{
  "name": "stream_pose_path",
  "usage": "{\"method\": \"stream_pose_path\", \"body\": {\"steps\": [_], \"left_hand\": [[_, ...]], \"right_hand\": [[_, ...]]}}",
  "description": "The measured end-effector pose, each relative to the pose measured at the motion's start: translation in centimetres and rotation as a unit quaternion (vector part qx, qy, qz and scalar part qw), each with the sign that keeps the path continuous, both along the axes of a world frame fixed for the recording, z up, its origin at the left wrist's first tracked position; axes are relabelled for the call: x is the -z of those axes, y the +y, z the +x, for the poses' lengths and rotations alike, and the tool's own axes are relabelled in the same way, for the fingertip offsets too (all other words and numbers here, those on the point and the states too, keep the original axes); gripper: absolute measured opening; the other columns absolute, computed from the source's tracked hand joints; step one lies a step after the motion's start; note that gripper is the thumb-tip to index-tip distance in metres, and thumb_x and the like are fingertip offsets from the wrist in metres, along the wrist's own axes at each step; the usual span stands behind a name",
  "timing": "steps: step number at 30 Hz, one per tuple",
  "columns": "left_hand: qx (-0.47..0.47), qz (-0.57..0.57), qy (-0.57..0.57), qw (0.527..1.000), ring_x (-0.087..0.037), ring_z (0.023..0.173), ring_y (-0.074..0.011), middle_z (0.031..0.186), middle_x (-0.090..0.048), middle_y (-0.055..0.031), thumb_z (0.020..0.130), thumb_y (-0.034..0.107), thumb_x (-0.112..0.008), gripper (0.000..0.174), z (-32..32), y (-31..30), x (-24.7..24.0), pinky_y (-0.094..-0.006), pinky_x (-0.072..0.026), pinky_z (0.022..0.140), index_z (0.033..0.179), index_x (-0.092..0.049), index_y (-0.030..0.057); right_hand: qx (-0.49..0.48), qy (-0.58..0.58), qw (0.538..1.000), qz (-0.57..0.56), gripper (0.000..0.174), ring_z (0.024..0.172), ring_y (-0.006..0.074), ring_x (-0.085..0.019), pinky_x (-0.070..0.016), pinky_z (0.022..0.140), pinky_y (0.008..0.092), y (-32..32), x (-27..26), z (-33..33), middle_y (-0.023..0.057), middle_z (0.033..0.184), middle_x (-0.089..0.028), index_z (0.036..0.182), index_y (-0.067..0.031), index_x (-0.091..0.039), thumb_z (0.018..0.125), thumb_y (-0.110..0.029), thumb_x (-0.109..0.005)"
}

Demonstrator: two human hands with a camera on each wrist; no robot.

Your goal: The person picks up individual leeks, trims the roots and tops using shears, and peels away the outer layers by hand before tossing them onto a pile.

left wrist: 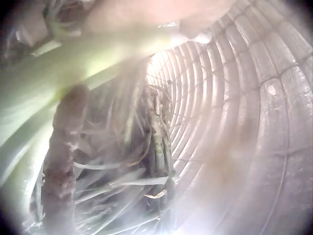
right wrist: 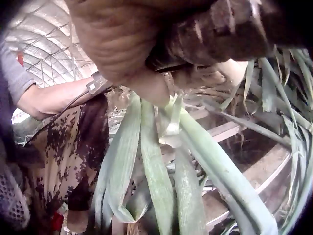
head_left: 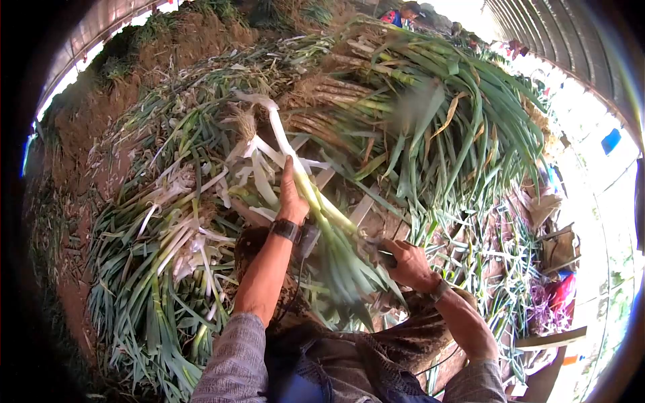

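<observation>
My left hand grips a long leek by its shank, white end pointing away from me and green leaves spread toward my lap. Beside that shank shows another pale stalk with a tuft of roots. In the left wrist view the green shank runs close under the fingers. My right hand is at the leafy end. Its fingers curl round a dark handle with pale bands, while fingertips press at the top of the green leaves. Most of that tool is hidden by the hand.
A large heap of leeks lies ahead on the right. Finished-looking pale-ended leeks are piled at my left. Cut leaves litter the ground to the right. Another person is at the far end, under the curved roof.
</observation>
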State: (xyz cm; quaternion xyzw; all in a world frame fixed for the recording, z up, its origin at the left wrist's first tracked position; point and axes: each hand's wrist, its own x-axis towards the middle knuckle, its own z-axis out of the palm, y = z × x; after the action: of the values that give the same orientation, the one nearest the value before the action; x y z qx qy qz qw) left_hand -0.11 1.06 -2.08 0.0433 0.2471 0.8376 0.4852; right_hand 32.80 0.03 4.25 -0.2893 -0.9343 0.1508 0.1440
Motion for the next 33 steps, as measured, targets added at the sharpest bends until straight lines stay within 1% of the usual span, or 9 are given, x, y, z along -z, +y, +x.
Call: {"method": "stream_pose_path", "body": {"steps": [5, 10, 13, 17, 18, 23, 27, 28, 33], "left_hand": [[0.029, 0.037, -0.01, 0.999, -0.059, 0.087, -0.027, 0.086, -0.06, -0.0062, 0.082, 0.074, -0.056, 0.067, 0.0, -0.1, -0.8, -0.0515, -0.05, 0.078, 0.1, -0.059, 0.0094], [0.085, 0.072, -0.051, 0.992, -0.059, 0.102, -0.0288, 0.099, -0.062, -0.0086, 0.087, 0.076, -0.044, 0.077, 1.1, -1.4, -2.4, -0.0483, -0.0494, 0.09, 0.117, -0.058, 0.0072], [0.052, 0.061, 0.026, 0.996, -0.059, 0.096, -0.0265, 0.099, -0.059, -0.0074, 0.086, 0.081, -0.037, 0.082, 2.4, -1.8, -3.5, -0.0449, -0.0493, 0.085, 0.119, -0.053, 0.0068], [0.105, 0.058, -0.006, 0.993, -0.059, 0.099, -0.0243, 0.102, -0.06, -0.0061, 0.085, 0.081, -0.042, 0.081, 2.4, -0.7, -1.7, -0.0448, -0.0503, 0.086, 0.12, -0.054, 0.0093], [0.115, 0.05, 0.059, 0.99, -0.058, 0.099, -0.0238, 0.104, -0.06, -0.0057, 0.085, 0.077, -0.049, 0.076, 4.0, -2.4, -3.9, -0.0423, -0.0513, 0.084, 0.119, -0.055, 0.0092], [0.121, -0.029, 0.182, 0.975, -0.063, 0.082, -0.0159, 0.091, -0.063, -0.0036, 0.087, 0.034, -0.073, 0.037, 3.0, -0.8, -0.2, -0.033, -0.0535, 0.072, 0.11, -0.06, 0.0075], [0.073, -0.045, 0.122, 0.989, -0.061, 0.081, -0.0174, 0.083, -0.06, -0.0025, 0.088, 0.036, -0.07, 0.031, 2.1, -0.9, 0.7, -0.0359, -0.0555, 0.069, 0.103, -0.059, 0.0108], [0.003, -0.082, 0.103, 0.991, -0.06, 0.063, -0.0208, 0.08, -0.06, -0.0055, 0.088, 0.035, -0.071, 0.034, 2.0, -0.7, 0.4, -0.0353, -0.0549, 0.056, 0.103, -0.056, 0.0083], [-0.092, -0.073, 0.173, 0.978, -0.059, 0.062, -0.022, 0.08, -0.057, -0.0033, 0.086, 0.036, -0.072, 0.033, -4.4, -2.1, -3.3, -0.0363, -0.0538, 0.055, 0.1, -0.058, 0.0105]], "right_hand": [[0.008, 0.009, 1.0, 0.0, 0.041, 0.077, 0.0345, -0.066, -0.0528, 0.065, 0.0438, 0.6, -0.4, -1.2, 0.013, 0.088, -0.067, 0.112, -0.0113, -0.062, 0.072, -0.009, -0.068], [0.062, 0.005, 0.998, -0.013, 0.037, 0.082, 0.035, -0.067, -0.054, 0.066, 0.0441, 1.6, -1.8, -3.1, 0.0129, 0.094, -0.068, 0.113, -0.0117, -0.063, 0.076, -0.012, -0.069], [-0.013, 0.074, 0.994, 0.075, 0.026, 0.074, 0.0323, -0.068, -0.0546, 0.062, 0.0429, 1.8, -2.0, -3.3, 0.0134, 0.09, -0.069, 0.109, -0.0105, -0.065, 0.083, -0.016, -0.066], [0.019, 0.046, 0.998, 0.028, 0.022, 0.072, 0.0269, -0.069, -0.0557, 0.057, 0.0389, 2.1, -2.3, -3.3, 0.0103, 0.087, -0.07, 0.11, -0.0132, -0.067, 0.088, -0.019, -0.064], [-0.037, 0.042, 0.997, 0.052, 0.026, 0.068, 0.0189, -0.066, -0.0571, 0.059, 0.0342, 4.3, 1.7, -2.2, 0.0094, 0.1, -0.069, 0.116, -0.0123, -0.064, 0.091, -0.02, -0.061], [-0.01, 0.011, 0.999, 0.036, 0.042, 0.078, 0.0249, -0.067, -0.0574, 0.065, 0.0374, 4.7, 1.3, -0.3, 0.0131, 0.105, -0.067, 0.123, -0.0114, -0.059, 0.086, -0.029, -0.067], [-0.083, 0.025, 0.996, 0.007, 0.04, 0.07, 0.0243, -0.066, -0.0565, 0.059, 0.0365, 4.8, 4.3, 0.8, 0.009, 0.089, -0.068, 0.126, -0.0173, -0.058, 0.087, -0.026, -0.064], [-0.133, -0.002, 0.991, -0.013, 0.038, 0.068, 0.0244, -0.066, -0.0563, 0.059, 0.0364, 4.6, 4.4, 0.8, 0.0088, 0.086, -0.068, 0.125, -0.0182, -0.059, 0.088, -0.025, -0.063], [-0.193, 0.011, 0.978, -0.077, 0.033, 0.073, 0.0261, -0.068, -0.0607, 0.065, 0.0375, 4.2, 5.5, 0.7, 0.0103, 0.09, -0.069, 0.124, -0.0152, -0.06, 0.091, -0.02, -0.06]]}}
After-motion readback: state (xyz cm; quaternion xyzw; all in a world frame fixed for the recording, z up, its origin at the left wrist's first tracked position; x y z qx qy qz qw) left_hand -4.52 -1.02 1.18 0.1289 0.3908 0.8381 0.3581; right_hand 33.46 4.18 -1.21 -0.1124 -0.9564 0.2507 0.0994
